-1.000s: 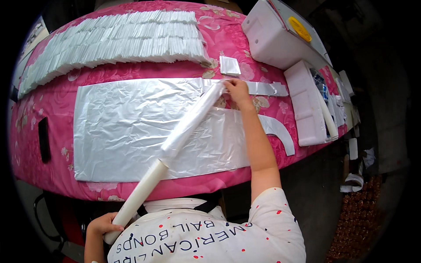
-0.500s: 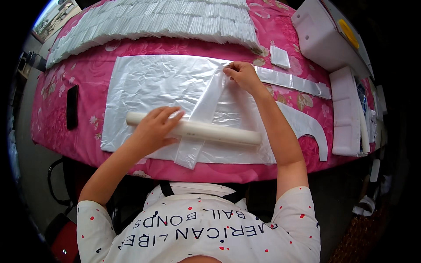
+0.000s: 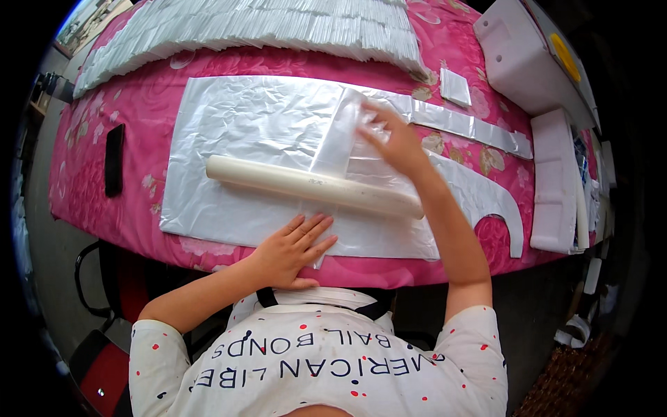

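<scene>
A whitish plastic bag with cut-out handles (image 3: 243,118) lies flat across the table. Lying over it is a cream-coloured tube (image 3: 278,177), roughly left to right with its right end a little nearer me. A narrow folded plastic strip (image 3: 337,139) passes beneath the tube toward the near edge. My left hand (image 3: 295,250) rests flat with fingers stretched on the near end of the strip, partly covering it. Beyond the tube's right half, my right hand (image 3: 392,135) hovers over the bag beside the strip's far end; its fingers are smeared by motion.
Rows of folded white plastic bags (image 3: 264,28) fill the far side. A black phone (image 3: 114,160) lies at the left on the pink flowered tablecloth (image 3: 76,167). White foam boxes (image 3: 552,181) stand at the right, near a small folded stack (image 3: 455,87).
My left hand has let go of the tube and moved nearer me onto the strip's end. My right hand has come off the strip's far end. The tube lies slightly farther away.
</scene>
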{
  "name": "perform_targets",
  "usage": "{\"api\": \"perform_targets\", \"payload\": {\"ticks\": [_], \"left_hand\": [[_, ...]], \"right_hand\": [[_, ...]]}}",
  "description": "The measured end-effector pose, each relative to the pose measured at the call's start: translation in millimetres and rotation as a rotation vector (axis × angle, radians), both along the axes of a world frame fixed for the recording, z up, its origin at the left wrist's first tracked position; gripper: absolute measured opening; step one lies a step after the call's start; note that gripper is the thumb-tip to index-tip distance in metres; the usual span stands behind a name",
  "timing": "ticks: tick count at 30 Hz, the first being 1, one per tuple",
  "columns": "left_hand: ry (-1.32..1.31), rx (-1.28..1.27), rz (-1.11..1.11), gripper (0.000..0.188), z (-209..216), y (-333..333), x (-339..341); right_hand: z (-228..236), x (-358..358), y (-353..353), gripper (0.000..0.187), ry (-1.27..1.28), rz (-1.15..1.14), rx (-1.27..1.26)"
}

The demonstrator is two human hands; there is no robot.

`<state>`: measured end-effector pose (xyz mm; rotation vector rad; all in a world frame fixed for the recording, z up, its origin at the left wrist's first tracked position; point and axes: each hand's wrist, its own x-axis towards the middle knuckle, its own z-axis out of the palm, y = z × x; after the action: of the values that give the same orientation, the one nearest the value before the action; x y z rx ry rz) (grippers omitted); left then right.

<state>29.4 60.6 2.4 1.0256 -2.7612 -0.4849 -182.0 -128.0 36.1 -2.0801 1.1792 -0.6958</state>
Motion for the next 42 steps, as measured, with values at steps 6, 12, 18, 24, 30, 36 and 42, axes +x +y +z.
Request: {"api": "perform_targets", "payload": {"ticks": [6,12,18,24,30,36,42], "left_hand": [[-0.054,0.034,0.027,0.080,0.2,7.6,-2.9],[-0.024,0.027,-0.009,0.080,3.1,4.0,-3.9],[-0.006,0.070,-0.012,0.080,-0.5,12.1,-6.8],[0.002,0.005,0.068,0.071,-3.7,29.2,-26.2],[-0.071,-0.024,0.100,0.070,-7.8,36.1,-31.0],[0.033,0.026,0.002,0.066,-2.7,30.9,-20.0],[0.227,-0.071,-0.062,0.048,-9.0,30.2,10.2]], "right_hand": [[-8.5,-1.4,104.1,0.053,0.290,0.175,-0.335],[-7.3,-99.9,67.2,0.048,0.379,-0.243,-0.386],[12.9,-96.0,106.2,0.047,0.302,-0.097,-0.252],[8.0,-38.8,126.9,0.053,0.280,0.187,-0.312],[-13.1,-10.9,44.8,0.042,0.190,0.129,-0.528],[-21.8,-5.8,-33.7,0.048,0.216,0.064,-0.502],[-13.2,0.4,35.2,0.051,0.146,0.294,-0.455]]}}
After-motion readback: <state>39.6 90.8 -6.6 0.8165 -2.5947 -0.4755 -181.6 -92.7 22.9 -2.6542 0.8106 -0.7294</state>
